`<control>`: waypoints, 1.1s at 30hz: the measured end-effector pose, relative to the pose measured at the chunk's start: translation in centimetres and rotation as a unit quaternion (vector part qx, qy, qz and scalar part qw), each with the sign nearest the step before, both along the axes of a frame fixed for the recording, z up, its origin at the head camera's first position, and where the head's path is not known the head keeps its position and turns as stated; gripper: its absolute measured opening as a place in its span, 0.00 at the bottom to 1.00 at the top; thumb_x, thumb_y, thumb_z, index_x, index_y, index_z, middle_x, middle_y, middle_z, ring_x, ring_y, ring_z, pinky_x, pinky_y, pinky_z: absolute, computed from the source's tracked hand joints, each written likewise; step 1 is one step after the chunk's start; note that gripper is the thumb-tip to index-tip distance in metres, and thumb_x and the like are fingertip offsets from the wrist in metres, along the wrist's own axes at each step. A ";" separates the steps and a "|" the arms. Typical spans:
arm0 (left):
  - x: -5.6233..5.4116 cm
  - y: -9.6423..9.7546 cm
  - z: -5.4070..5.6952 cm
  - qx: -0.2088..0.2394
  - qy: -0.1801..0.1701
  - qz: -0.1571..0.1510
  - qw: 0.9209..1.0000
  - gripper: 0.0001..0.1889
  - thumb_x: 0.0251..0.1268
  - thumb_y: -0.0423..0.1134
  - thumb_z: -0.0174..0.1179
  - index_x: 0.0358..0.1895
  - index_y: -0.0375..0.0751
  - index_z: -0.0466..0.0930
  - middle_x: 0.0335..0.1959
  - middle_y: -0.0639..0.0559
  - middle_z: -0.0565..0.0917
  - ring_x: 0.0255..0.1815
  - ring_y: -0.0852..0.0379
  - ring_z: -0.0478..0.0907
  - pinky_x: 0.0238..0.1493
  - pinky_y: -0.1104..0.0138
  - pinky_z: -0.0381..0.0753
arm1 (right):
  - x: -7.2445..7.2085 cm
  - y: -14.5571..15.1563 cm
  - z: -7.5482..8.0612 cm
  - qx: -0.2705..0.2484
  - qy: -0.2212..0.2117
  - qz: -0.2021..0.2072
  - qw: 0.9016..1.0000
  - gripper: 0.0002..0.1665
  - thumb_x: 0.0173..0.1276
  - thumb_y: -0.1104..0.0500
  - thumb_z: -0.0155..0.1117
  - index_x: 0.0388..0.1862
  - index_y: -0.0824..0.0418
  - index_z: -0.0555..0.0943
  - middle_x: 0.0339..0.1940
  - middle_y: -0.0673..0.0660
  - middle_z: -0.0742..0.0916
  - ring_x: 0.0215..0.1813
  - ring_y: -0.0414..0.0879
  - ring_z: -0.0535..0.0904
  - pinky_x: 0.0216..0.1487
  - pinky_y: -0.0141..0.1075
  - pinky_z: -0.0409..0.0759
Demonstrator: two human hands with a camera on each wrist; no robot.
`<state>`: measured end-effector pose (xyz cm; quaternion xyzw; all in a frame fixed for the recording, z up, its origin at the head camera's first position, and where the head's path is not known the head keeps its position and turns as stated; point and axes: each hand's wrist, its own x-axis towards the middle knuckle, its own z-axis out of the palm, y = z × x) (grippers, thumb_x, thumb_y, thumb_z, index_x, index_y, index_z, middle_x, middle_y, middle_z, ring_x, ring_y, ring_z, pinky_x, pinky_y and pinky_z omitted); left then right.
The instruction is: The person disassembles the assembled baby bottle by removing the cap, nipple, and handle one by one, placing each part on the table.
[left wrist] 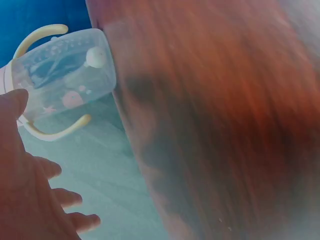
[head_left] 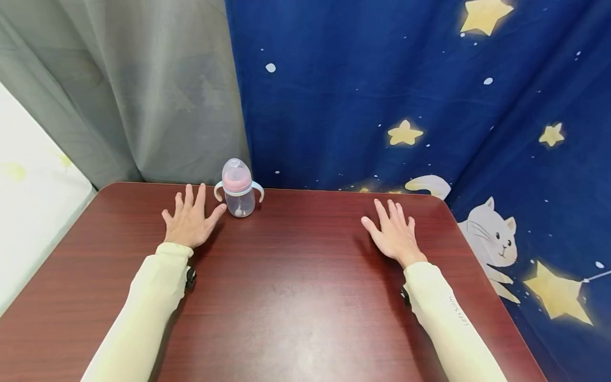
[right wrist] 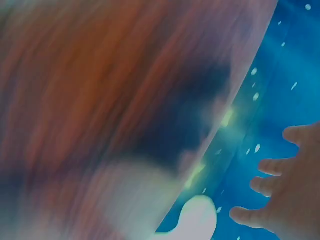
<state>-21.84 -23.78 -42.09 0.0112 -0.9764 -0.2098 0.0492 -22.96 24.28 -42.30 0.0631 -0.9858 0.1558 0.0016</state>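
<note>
A baby bottle [head_left: 240, 200] with a pink collar, clear domed cap and two pale side handles stands upright near the back edge of the table. Just left of it is my left hand [head_left: 190, 220], palm down with fingers spread and the thumb pointing toward the bottle. In the left wrist view, the clear bottle body [left wrist: 65, 75] shows small pink prints and a white ball inside, and the thumb overlaps its collar end. Off to the right, my right hand [head_left: 393, 236] is spread over the table, holding nothing. Its fingers [right wrist: 270, 167] also show in the right wrist view.
The dark red wooden table [head_left: 286, 286] has rounded back corners. Behind it hang a grey curtain [head_left: 176, 95] and a blue curtain [head_left: 334, 95] with stars and a cat. A white surface [head_left: 33, 201] lies beyond the left edge. Both sleeves carry black wrist devices.
</note>
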 end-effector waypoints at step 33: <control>-2.0 6.1 -1.3 0.185 0.104 -0.045 0.976 0.42 0.46 0.59 0.76 0.62 0.41 0.72 0.41 0.45 0.79 0.41 0.46 0.74 0.43 0.53 0.72 | -2.5 -22.5 4.5 -0.221 0.047 0.155 0.962 0.40 0.70 0.40 0.62 0.74 0.57 0.67 0.70 0.58 0.74 0.73 0.53 0.64 0.73 0.51 0.58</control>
